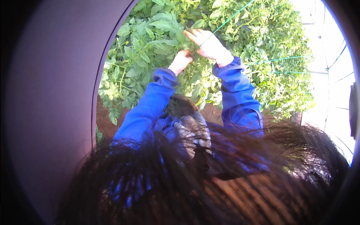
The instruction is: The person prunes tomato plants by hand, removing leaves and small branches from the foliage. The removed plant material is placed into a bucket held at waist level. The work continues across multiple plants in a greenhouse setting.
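Observation:
My left hand (182, 60) reaches into the foliage of a tomato plant (157, 36), fingers bent in close to the thumb. Leaves and blur hide whether a stem is between them. Just above and to the right, my right hand (212, 46) has its fingers stretched to the left over the leaves, the thumb lower down. A green twine (233, 17) runs down from the top and meets the right hand near the thumb. I cannot tell whether it is gripped or only passes across. Both forearms wear blue sleeves (239, 90).
More tomato plants (270, 36) fill the right side, crossed by other green twines (281, 59). Brown soil (212, 114) shows below the leaves. A dark, round-rimmed object (184, 104) and a greyish item (194, 130) lie between my forearms. Hair (168, 182) covers the lower view.

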`<state>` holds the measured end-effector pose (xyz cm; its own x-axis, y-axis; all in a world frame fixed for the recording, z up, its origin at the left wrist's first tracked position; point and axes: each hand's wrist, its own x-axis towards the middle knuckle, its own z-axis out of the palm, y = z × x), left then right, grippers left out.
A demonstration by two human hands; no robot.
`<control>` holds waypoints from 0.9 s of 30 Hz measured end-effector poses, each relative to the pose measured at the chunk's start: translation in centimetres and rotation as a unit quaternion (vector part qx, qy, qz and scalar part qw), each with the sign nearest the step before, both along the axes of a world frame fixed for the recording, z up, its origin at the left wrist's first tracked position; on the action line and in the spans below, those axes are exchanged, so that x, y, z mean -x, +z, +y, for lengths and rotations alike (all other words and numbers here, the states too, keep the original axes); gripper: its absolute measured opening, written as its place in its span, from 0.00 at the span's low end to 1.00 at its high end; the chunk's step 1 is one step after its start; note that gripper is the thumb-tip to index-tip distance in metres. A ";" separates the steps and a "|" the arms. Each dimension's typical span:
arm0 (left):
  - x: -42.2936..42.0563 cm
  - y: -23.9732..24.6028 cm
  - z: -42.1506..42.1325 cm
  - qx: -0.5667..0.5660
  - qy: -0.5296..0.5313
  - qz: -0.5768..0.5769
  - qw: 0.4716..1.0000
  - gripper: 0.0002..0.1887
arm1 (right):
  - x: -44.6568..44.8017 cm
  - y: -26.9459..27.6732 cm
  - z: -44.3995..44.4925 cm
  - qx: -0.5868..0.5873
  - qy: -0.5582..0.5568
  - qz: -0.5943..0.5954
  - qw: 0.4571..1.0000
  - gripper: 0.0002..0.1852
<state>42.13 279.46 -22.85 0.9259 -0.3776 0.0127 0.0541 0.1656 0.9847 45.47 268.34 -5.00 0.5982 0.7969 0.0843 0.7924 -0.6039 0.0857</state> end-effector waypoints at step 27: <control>0.2 6.6 4.1 -0.184 0.032 -0.303 0.935 0.15 | 9.6 -3.7 -0.5 -0.138 -0.009 -0.071 0.988 0.16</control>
